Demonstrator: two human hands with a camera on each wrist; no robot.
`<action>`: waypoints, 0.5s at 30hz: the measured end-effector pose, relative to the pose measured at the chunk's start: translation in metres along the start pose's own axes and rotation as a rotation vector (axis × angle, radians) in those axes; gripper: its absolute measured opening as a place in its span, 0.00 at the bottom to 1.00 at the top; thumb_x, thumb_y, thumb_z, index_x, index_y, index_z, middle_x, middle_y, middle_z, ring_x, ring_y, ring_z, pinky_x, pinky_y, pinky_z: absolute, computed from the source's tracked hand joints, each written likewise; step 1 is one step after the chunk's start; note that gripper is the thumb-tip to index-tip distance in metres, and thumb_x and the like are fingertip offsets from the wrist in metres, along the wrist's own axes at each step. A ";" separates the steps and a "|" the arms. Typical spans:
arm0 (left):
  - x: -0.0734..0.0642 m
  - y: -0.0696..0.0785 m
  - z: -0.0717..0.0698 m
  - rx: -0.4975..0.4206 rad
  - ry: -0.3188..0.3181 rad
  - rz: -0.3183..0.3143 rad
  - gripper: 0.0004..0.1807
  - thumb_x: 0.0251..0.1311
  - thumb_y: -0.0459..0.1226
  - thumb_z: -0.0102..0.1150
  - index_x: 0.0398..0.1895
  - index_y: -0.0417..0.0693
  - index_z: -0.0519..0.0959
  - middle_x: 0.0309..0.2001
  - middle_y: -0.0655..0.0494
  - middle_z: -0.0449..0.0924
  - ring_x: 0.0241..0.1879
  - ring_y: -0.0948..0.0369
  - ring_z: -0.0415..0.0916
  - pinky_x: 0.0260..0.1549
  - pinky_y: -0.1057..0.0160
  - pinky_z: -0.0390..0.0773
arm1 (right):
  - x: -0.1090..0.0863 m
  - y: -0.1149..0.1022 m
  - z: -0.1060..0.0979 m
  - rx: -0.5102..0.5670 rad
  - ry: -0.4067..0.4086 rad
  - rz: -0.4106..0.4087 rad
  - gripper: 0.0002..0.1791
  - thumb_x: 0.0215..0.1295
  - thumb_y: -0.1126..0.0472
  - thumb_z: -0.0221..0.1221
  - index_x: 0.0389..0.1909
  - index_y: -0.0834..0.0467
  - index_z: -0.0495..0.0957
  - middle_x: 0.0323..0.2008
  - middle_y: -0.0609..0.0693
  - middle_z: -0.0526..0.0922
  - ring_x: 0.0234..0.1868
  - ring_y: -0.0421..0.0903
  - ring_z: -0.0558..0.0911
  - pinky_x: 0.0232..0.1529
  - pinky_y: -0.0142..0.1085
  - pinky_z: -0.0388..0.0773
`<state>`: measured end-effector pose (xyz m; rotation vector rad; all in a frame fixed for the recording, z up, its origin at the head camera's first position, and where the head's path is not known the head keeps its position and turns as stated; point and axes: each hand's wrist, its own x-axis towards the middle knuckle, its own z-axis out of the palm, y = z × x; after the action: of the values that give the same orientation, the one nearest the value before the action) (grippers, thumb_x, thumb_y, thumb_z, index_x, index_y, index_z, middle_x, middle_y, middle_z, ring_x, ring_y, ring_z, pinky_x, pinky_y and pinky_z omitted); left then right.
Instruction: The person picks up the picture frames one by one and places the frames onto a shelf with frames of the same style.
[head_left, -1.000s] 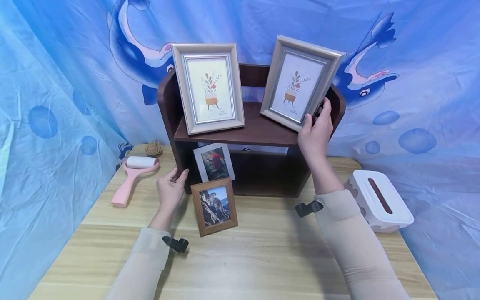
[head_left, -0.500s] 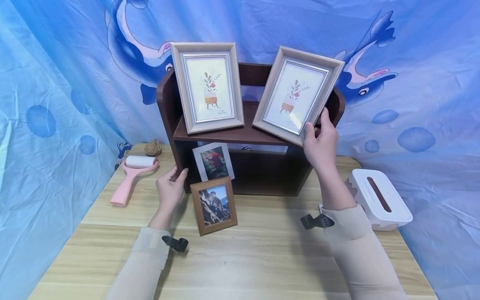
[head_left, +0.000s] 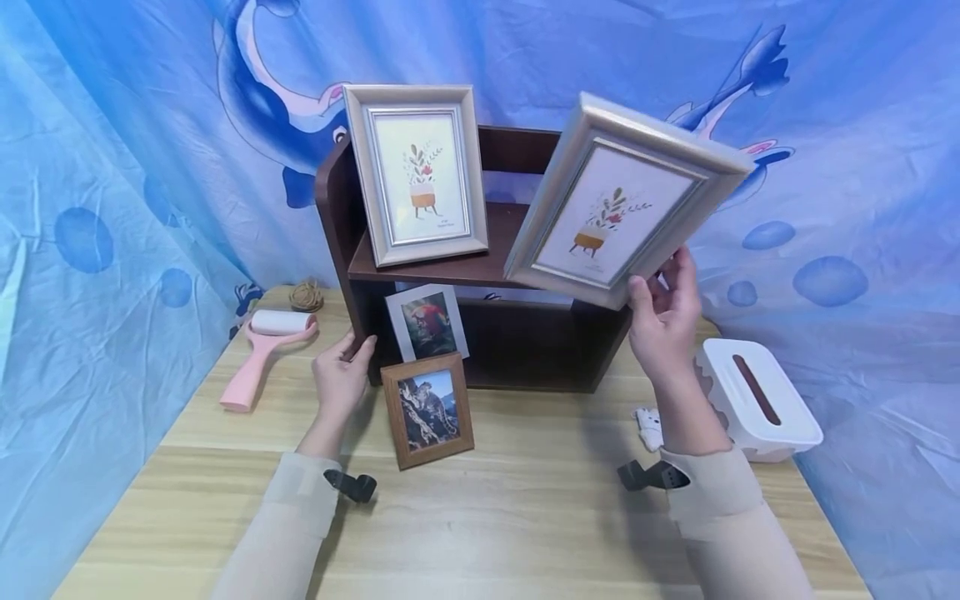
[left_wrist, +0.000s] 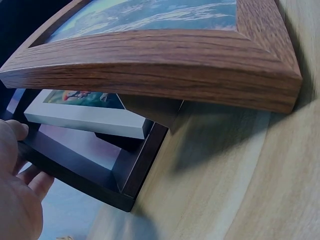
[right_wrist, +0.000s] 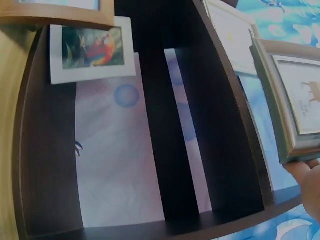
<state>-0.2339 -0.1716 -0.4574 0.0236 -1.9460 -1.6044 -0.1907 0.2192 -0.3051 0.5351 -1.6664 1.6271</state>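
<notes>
A dark brown two-tier shelf [head_left: 337,208] stands on the wooden table. My left hand [head_left: 341,375] pinches the front edge of its left side panel, thumb and fingers on either side. My right hand [head_left: 667,325] grips the lower right corner of a silver-beige picture frame [head_left: 600,212], tilted in front of the shelf's right half. A matching picture frame [head_left: 420,171] leans upright on the upper tier's left. Below it sits a white picture frame [head_left: 429,325] with a parrot picture. A brown wooden picture frame [left_wrist: 165,65] with a leopard picture stands in front of the shelf.
Left of the shelf lie a pink-handled roller [head_left: 258,358] and a ball of twine [head_left: 306,296]. At the right stand a white tissue box [head_left: 720,362] and a small white item [head_left: 648,427]. A blue dolphin-print curtain [head_left: 832,192] hangs behind.
My right hand has drawn its picture frame off the upper tier, toward me and to the right, tilting it further. The left hand stays on the shelf's side panel.
</notes>
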 end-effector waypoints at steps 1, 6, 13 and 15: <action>-0.001 0.006 0.000 0.012 -0.004 0.000 0.15 0.62 0.26 0.66 0.52 0.31 0.82 0.48 0.35 0.82 0.42 0.74 0.81 0.40 0.79 0.81 | 0.002 0.001 -0.001 -0.006 0.002 -0.010 0.29 0.71 0.78 0.53 0.71 0.63 0.63 0.60 0.59 0.76 0.58 0.51 0.80 0.61 0.35 0.78; -0.003 0.018 -0.002 0.004 -0.011 -0.005 0.16 0.61 0.25 0.66 0.52 0.29 0.82 0.48 0.34 0.82 0.43 0.70 0.82 0.40 0.77 0.81 | -0.001 0.007 -0.005 -0.032 -0.047 0.018 0.28 0.71 0.78 0.52 0.70 0.65 0.62 0.59 0.55 0.76 0.56 0.49 0.81 0.59 0.32 0.79; -0.004 0.024 -0.002 -0.006 -0.010 0.005 0.15 0.61 0.24 0.65 0.52 0.28 0.81 0.48 0.33 0.82 0.43 0.66 0.83 0.40 0.76 0.82 | -0.018 0.007 -0.014 0.028 -0.094 0.051 0.30 0.69 0.80 0.51 0.72 0.67 0.61 0.60 0.55 0.77 0.59 0.47 0.80 0.61 0.32 0.78; -0.005 0.025 -0.002 -0.010 -0.008 -0.008 0.16 0.61 0.24 0.65 0.52 0.28 0.81 0.48 0.33 0.82 0.43 0.67 0.83 0.40 0.76 0.82 | -0.026 0.006 -0.018 0.053 -0.116 0.054 0.31 0.69 0.82 0.49 0.72 0.68 0.60 0.60 0.54 0.77 0.59 0.46 0.80 0.59 0.32 0.79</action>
<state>-0.2199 -0.1650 -0.4375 0.0204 -1.9461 -1.6221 -0.1751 0.2321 -0.3299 0.6269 -1.7388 1.7117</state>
